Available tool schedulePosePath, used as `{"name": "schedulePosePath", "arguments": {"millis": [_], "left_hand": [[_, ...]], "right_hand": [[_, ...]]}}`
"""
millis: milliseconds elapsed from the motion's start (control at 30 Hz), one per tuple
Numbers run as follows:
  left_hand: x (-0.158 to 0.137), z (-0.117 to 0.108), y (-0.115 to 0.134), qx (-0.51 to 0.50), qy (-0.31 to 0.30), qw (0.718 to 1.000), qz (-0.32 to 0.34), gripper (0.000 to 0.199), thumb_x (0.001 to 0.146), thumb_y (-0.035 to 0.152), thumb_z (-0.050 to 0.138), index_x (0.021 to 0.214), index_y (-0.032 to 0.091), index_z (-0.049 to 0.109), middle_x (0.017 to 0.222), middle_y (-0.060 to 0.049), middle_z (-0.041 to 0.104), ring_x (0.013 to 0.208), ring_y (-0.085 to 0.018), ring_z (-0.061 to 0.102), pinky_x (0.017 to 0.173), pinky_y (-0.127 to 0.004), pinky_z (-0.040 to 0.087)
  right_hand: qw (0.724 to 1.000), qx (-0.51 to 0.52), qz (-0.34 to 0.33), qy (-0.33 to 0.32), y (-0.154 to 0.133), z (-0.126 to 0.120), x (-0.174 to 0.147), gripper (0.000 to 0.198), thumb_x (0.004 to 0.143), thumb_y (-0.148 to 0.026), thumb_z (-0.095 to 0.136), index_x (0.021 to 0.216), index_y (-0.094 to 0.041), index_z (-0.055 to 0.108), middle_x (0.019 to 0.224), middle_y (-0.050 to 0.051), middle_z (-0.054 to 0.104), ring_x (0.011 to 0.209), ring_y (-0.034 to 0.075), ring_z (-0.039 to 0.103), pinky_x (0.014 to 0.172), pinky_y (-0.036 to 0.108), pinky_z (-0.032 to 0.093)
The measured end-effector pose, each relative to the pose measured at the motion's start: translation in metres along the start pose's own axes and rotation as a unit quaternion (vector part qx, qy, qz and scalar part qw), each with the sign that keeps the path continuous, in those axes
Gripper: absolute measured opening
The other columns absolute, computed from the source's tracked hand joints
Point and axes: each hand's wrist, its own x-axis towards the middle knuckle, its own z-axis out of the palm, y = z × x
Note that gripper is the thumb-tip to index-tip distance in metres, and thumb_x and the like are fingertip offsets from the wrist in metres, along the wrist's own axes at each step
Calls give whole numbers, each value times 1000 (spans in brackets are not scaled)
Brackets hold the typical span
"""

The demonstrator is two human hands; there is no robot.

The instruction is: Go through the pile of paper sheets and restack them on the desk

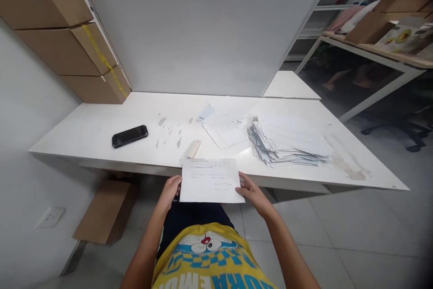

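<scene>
A white sheet of paper (211,183) with faint lines of print is held at the table's front edge, above my lap. My left hand (171,188) pinches its left edge. On the opposite edge my right hand (251,188) grips it, thumb on top and fingers partly hidden beneath. Just beyond the sheet lies a small whitish block (194,149), its kind unclear. Farther back are loose printed sheets (225,130), one with a bluish corner piece (205,112). To their right sits an untidy stack of papers (291,138).
A black phone-like device (130,136) lies on the left of the white table (101,120). Behind stands a whiteboard (203,32). Cardboard boxes (84,50) are piled at the left, and another box (104,210) is on the floor. A second table (375,52) stands at the right.
</scene>
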Motion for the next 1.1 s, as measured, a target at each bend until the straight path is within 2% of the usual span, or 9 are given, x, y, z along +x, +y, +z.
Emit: {"name": "schedulePosePath", "arguments": {"millis": [133, 200, 300, 433, 500, 567, 700, 833, 1100], "left_hand": [[2, -8, 10, 78, 144, 976, 142, 17, 81, 39, 52, 76, 23, 56, 60, 3, 56, 50, -13, 54, 51, -24, 43], [14, -10, 16, 108, 161, 959, 206, 18, 85, 38, 49, 88, 23, 58, 70, 0, 61, 61, -15, 59, 61, -27, 48], [45, -6, 31, 183, 93, 936, 286, 23, 87, 38, 49, 100, 23, 61, 90, -5, 67, 85, -21, 64, 79, -34, 51], [92, 12, 62, 312, -63, 865, 389, 29, 89, 38, 49, 111, 26, 64, 120, -6, 63, 118, -24, 53, 103, -39, 40], [108, 24, 75, 353, -124, 835, 404, 34, 89, 38, 49, 120, 27, 60, 135, -4, 55, 129, -25, 44, 110, -41, 32], [120, 35, 84, 377, -169, 822, 392, 37, 89, 39, 50, 123, 28, 58, 142, -3, 49, 136, -25, 36, 113, -43, 28], [133, 50, 89, 395, -216, 821, 351, 27, 86, 36, 54, 107, 25, 66, 125, -6, 61, 126, -27, 46, 106, -42, 36], [137, 60, 84, 387, -173, 834, 354, 17, 85, 28, 51, 87, 21, 67, 103, -8, 65, 107, -26, 56, 96, -40, 43], [135, 63, 46, 291, -60, 890, 346, 24, 87, 15, 45, 102, 19, 64, 116, -8, 60, 120, -23, 49, 107, -41, 36]], "right_hand": [[999, 28, 10, 27, -3, 10, -6, 85, 65, -36, 74, 140, -21, 38, 90, 7, 73, 70, 24, 66, 63, 35, 51], [999, 35, 16, 26, -2, 12, -7, 90, 65, -37, 73, 144, -21, 32, 91, 7, 73, 63, 21, 64, 60, 35, 51], [999, 24, 19, 23, 3, 8, -5, 93, 67, -40, 72, 147, -22, 27, 93, 7, 72, 60, 20, 63, 60, 34, 50], [1000, 9, 13, 24, 5, 5, -5, 91, 69, -41, 71, 147, -22, 28, 93, 6, 72, 67, 21, 65, 63, 34, 50], [999, 12, 19, 28, 3, 7, -5, 93, 66, -38, 71, 147, -21, 28, 90, 5, 72, 66, 21, 64, 62, 33, 49], [999, 18, 19, 39, 2, 11, -5, 95, 64, -37, 71, 147, -20, 27, 86, 5, 72, 62, 20, 63, 61, 33, 48], [997, 14, 2, 77, 6, 12, 0, 91, 64, -35, 70, 145, -19, 31, 84, 5, 72, 66, 21, 64, 59, 32, 48], [996, 17, -17, 84, 13, 1, 8, 83, 68, -31, 69, 142, -19, 34, 88, 7, 72, 73, 24, 67, 62, 33, 49], [996, -23, -25, 82, 21, -19, 23, 86, 67, -37, 66, 144, -20, 30, 90, 4, 70, 72, 20, 63, 64, 31, 45]]}}
